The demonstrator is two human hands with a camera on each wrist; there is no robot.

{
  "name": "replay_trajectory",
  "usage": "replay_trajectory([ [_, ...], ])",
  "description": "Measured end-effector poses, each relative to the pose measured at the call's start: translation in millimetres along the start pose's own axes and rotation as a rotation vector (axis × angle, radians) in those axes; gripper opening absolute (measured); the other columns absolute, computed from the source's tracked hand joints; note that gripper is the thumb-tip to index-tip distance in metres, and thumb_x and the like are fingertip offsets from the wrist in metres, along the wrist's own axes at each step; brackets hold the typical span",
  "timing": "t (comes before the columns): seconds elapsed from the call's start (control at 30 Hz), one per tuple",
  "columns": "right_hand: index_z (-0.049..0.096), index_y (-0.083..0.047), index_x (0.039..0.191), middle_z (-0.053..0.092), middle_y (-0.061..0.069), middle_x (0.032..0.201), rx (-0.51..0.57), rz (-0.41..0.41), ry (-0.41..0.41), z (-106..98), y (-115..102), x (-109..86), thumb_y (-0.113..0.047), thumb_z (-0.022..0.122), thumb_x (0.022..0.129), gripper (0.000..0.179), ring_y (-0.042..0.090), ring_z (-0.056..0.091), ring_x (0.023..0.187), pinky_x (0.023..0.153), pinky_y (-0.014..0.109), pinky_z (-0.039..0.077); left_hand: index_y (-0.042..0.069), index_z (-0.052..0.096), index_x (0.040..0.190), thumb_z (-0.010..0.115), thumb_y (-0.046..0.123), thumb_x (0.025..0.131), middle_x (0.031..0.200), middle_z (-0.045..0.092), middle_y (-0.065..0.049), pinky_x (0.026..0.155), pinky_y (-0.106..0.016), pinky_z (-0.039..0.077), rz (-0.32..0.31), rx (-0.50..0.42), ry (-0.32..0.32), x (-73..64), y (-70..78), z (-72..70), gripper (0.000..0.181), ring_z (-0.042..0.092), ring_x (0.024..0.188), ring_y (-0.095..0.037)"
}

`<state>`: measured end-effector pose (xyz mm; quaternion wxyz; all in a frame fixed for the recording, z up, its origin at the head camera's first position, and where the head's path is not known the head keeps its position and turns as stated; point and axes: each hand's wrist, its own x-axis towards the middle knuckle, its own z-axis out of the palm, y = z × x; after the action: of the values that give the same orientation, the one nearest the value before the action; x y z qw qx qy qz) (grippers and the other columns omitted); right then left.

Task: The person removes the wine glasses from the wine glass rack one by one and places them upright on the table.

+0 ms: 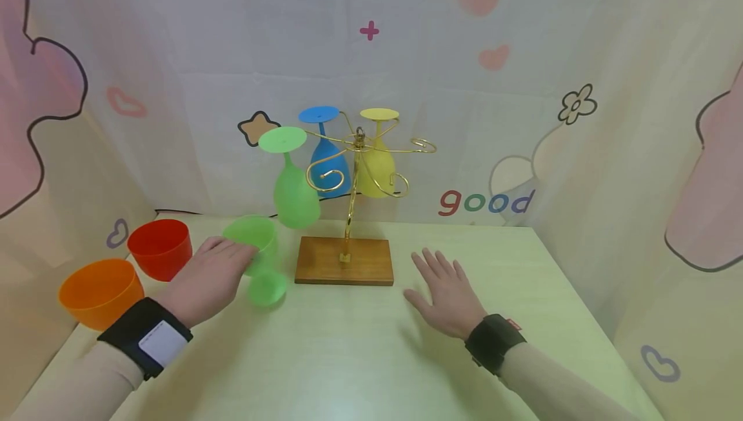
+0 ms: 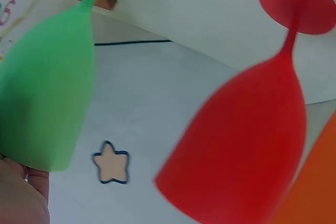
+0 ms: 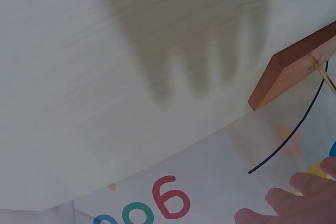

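Observation:
On the left of the table, my left hand is at the rim of an upright green plastic goblet. Its fingertips overlap the bowl in the head view, and I cannot tell whether they grip it. The left wrist view shows this green goblet upside down, with fingers right at its rim. My right hand hovers palm down over the table to the right, fingers spread, holding nothing. Between the hands stands a gold goblet rack with green, blue and yellow goblets hanging upside down.
A red goblet and an orange goblet stand upright at the far left, beside my left forearm. The rack's wooden base sits mid-table. Several curled gold arms reach outward. A printed curtain hangs behind the table.

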<state>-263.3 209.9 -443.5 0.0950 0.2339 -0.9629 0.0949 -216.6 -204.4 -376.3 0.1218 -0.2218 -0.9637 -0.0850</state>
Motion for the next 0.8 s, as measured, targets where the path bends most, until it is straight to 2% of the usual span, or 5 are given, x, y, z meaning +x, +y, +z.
replay_trajectory([
  [0.17,0.027,-0.017,0.152,0.028,0.012,0.156,0.007,0.006,-0.005,-0.4,2.2,-1.1,-0.058,0.04,0.094,0.073,0.032,0.019,0.14,0.113,0.065,0.018,0.006,0.059,0.093,0.061,0.002,0.086,0.077,0.062,-0.006,0.088,-0.048,0.043,-0.058,0.02,0.034,18.1,-26.6,3.1,0.009,0.053,0.08,-0.026],
  [0.27,0.028,-0.016,0.152,0.028,0.013,0.156,0.014,0.008,-0.005,-0.7,2.0,-1.9,-0.058,0.041,0.094,0.072,0.032,0.019,0.14,0.113,0.065,0.018,0.007,0.055,0.086,0.056,-0.001,0.086,0.067,0.052,-0.005,0.084,-0.048,0.041,-0.091,0.032,0.037,28.4,-37.0,5.9,0.008,0.05,0.073,-0.026],
  [0.47,0.029,-0.015,0.151,0.029,0.013,0.155,0.013,0.007,0.002,-1.9,2.5,-3.2,-0.058,0.041,0.094,0.072,0.032,0.02,0.14,0.113,0.066,0.019,0.003,0.055,0.094,0.054,0.001,0.089,0.078,0.061,-0.01,0.091,-0.055,0.04,-0.143,0.019,0.014,39.4,-46.8,13.4,0.006,0.055,0.081,-0.031],
  [0.67,0.029,-0.015,0.151,0.029,0.013,0.155,0.012,0.013,0.001,-2.7,3.9,-4.0,-0.057,0.042,0.094,0.072,0.032,0.021,0.14,0.113,0.065,0.019,-0.002,0.055,0.107,0.062,0.0,0.085,0.092,0.066,-0.018,0.096,-0.06,0.038,-0.167,0.025,-0.024,43.0,-49.2,14.3,0.023,0.056,0.09,-0.037],
  [0.8,0.028,-0.016,0.151,0.029,0.013,0.155,0.012,0.019,-0.005,-2.1,5.6,-4.5,-0.058,0.041,0.094,0.072,0.031,0.02,0.14,0.113,0.066,0.019,-0.004,0.054,0.109,0.066,0.0,0.082,0.095,0.066,-0.02,0.097,-0.061,0.038,-0.172,0.03,-0.034,43.3,-50.5,14.2,0.03,0.055,0.092,-0.038],
])
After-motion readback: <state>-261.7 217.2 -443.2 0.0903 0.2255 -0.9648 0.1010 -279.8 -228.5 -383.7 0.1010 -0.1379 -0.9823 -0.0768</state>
